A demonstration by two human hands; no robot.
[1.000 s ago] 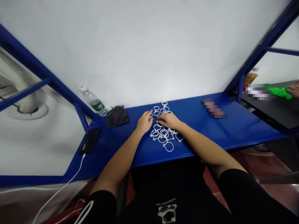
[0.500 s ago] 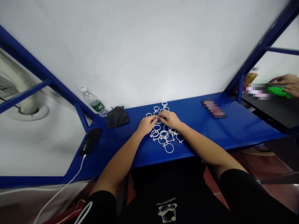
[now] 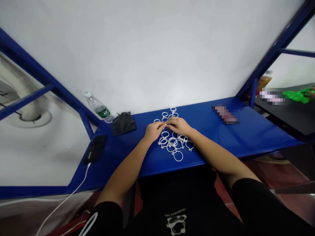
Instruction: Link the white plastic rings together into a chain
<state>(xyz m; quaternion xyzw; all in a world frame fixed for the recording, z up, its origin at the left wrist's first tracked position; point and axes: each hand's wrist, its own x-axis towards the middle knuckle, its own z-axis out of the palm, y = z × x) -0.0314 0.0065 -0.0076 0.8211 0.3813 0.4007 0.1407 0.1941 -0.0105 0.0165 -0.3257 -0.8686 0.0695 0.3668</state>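
Observation:
My left hand (image 3: pixel 153 131) and my right hand (image 3: pixel 180 126) meet fingertip to fingertip over the blue table. Both are closed in a pinch on a small white plastic ring (image 3: pixel 165 124), mostly hidden by the fingers. Nearer to me lies a loose cluster of white rings with small clip-like tabs (image 3: pixel 173 142), several of them overlapping. One ring (image 3: pixel 178 156) sits apart at the front of the cluster. Beyond my hands, more white rings (image 3: pixel 164 114) lie toward the wall, some partly covered by my right hand.
To the left stand a water bottle (image 3: pixel 99 108), a crumpled black bag (image 3: pixel 124 123) and a black power bank (image 3: pixel 95 149) with a white cable (image 3: pixel 82 182). A blurred reddish object (image 3: pixel 225 114) lies on the right. Green pieces (image 3: pixel 299 95) rest on a neighbouring dark table (image 3: pixel 285 118).
My hands stay almost in place, with fingertips shifting slightly around the ring, which shows less below them. At far right, a co-worker's hands have moved mostly out of view.

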